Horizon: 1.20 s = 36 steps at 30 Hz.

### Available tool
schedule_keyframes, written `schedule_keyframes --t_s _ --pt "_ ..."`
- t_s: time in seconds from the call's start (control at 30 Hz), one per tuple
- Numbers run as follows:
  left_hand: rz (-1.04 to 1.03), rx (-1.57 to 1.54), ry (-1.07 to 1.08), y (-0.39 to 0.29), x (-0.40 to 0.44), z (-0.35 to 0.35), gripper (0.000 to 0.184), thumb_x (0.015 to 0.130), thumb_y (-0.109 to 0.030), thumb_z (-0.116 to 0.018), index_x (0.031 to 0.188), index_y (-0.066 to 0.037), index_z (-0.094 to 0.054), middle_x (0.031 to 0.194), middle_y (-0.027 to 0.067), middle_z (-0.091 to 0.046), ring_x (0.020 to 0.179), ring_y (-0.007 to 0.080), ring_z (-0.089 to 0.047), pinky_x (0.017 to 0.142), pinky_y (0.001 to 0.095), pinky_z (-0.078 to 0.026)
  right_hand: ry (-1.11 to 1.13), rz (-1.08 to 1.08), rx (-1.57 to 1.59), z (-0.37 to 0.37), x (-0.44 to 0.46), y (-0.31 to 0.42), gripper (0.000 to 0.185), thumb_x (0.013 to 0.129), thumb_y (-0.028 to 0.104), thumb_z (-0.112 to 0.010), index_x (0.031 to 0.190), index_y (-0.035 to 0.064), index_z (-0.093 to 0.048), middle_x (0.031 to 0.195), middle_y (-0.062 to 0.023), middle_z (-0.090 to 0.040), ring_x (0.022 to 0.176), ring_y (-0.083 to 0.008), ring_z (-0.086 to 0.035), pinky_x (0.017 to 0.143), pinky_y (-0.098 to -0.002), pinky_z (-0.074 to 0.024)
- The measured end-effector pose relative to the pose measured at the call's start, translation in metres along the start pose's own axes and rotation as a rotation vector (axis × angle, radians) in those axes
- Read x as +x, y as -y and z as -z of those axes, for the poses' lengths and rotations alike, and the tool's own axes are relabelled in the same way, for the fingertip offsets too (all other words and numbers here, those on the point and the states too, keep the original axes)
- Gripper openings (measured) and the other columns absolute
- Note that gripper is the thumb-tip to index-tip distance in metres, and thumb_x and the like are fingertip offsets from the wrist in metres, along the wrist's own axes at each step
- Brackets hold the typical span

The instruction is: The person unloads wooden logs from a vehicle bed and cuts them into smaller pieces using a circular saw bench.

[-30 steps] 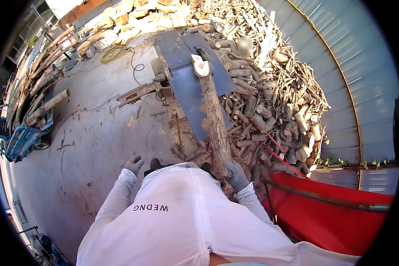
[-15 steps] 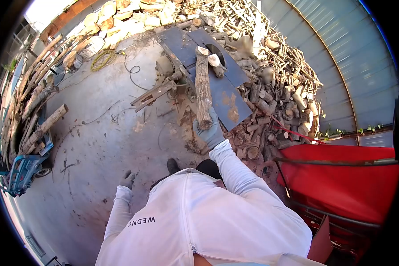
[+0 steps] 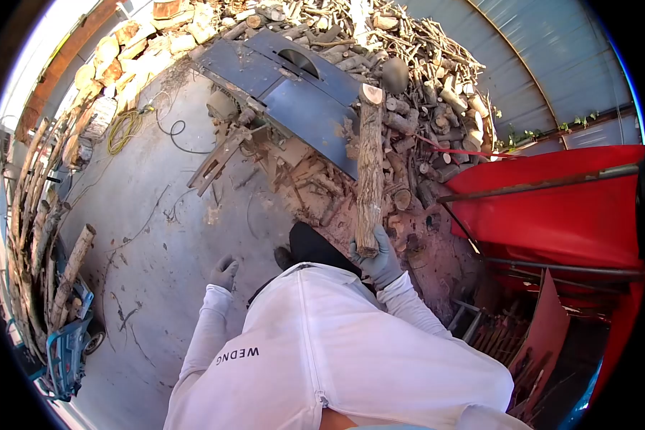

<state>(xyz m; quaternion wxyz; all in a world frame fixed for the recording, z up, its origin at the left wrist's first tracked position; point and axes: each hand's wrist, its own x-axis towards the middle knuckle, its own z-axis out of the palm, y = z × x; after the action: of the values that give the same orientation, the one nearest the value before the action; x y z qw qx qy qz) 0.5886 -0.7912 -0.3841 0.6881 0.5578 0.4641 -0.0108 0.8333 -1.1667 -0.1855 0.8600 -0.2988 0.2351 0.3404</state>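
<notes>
Yard (image 3: 158,229): log end (image 3: 367,245) in right grip (image 3: 383,264).

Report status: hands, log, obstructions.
Right hand gripping log by near end. Left hand empty. Metal table beside log's far end, woodpile beyond.

1. I see bright daylight, harshest on the cut wood (image 3: 125,54) at upper left, where pale faces nearly wash out.
2. The concrete floor (image 3: 150,236) sits in softer, bluish shade; the lower right falls dark.
3. My wide lens bends the metal wall (image 3: 552,64), with black corners and blue fringing at the right rim.
4. A round, blurry smudge (image 3: 395,75) sits upper centre-right; the shirt lettering (image 3: 238,355) reads crisply.
</notes>
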Motion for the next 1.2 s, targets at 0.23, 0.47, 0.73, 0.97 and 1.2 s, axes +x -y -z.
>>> schedule_keyframes --t_s 0.23,0.47,0.73,0.97,1.2 --pt "-0.039 0.161 0.693 -0.183 0.047 -0.164 0.055 0.095 -0.025 -0.068 0.142 -0.001 -0.05 0.128 0.0104 -0.063 0.119 0.0188 -0.059 0.099 0.031 -0.047 0.079 0.176 0.002 -0.03 0.153 -0.027 0.033 0.095 0.021 -0.066 0.124 0.0067 -0.061 0.114 -0.0076 -0.065 0.104 -0.0201 -0.065 0.085 -0.0334 -0.0548" --pt "0.031 0.177 0.558 -0.248 0.124 -0.254 0.055 0.09 -0.038 -0.074 0.129 -0.005 -0.057 0.116 0.0081 -0.065 0.099 0.0186 -0.066 0.082 0.0314 -0.055 -0.001 0.493 -1.058 -0.037 0.249 -0.065 0.038 0.101 0.028 -0.057 0.129 0.0026 -0.058 0.123 -0.0127 -0.062 0.112 -0.0244 -0.062 0.092 -0.0347 -0.0504" --pt "0.361 0.333 0.578 -0.318 0.16 -0.243 0.06 0.08 -0.023 -0.084 0.127 0.004 -0.056 0.11 0.0145 -0.067 0.094 0.0209 -0.068 0.086 0.0308 -0.059 -0.168 0.222 -0.781 -0.104 0.284 -0.052 0.068 0.089 0.062 -0.062 0.121 0.0023 -0.066 0.102 -0.0123 -0.068 0.089 -0.0184 -0.066 0.068 -0.0337 -0.0538" --pt "0.565 0.1 0.899 -0.27 0.25 -0.232 0.039 0.079 -0.008 -0.079 0.115 -0.003 -0.064 0.112 0.0116 -0.067 0.102 0.0245 -0.067 0.085 0.0401 -0.059 -0.132 -0.054 -0.818 -0.151 0.309 -0.026 0.055 0.086 0.054 -0.07 0.106 0.0029 -0.071 0.083 -0.0044 -0.069 0.068 -0.013 -0.065 0.053 -0.0297 -0.0499" --pt "0.283 0.051 0.956 -0.269 0.28 -0.218 0.038 0.079 -0.001 -0.076 0.115 -0.009 -0.066 0.11 0.0087 -0.068 0.103 0.0205 -0.067 0.088 0.0366 -0.058 -0.279 -0.112 -0.913 -0.209 0.318 -0.014 0.051 0.082 0.051 -0.076 0.099 0.0026 -0.072 0.081 -0.0057 -0.069 0.061 -0.0141 -0.063 0.054 -0.0287 -0.0492"
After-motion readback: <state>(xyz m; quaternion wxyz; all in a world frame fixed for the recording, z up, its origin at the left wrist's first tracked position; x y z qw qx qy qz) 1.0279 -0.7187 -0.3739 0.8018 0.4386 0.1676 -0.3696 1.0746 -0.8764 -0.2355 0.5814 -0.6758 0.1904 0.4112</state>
